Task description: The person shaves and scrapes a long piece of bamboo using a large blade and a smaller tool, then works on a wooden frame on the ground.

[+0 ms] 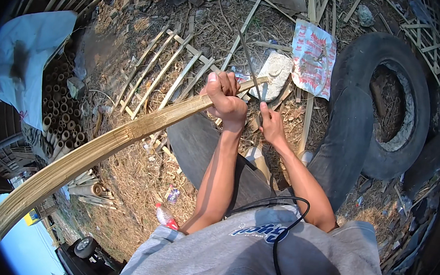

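- Bamboo strip (125, 136): long, split, bowed in view; tip end at L side of pale stone block (280, 69), overlapping it in view. Contact w/ block: can't tell.
- Long axis: diag., from block's L side down-L, passing thru L hand; other end well apart from block.
- L hand (226, 98): just L of block, on its near side; fist wrapped round strip close to tip end, thumb on top.
- R hand (273, 125): near side of block, fingers closed on base of thin dark blade (248, 61); handle mostly hidden.
- Blade: goes from R hand up-L past block's L edge, crossing strip b/w L hand & tip. Edge touching strip or not: unclear.
- Nearer: L hand, it's on strip; R hand sits just below tip, no grip on strip.
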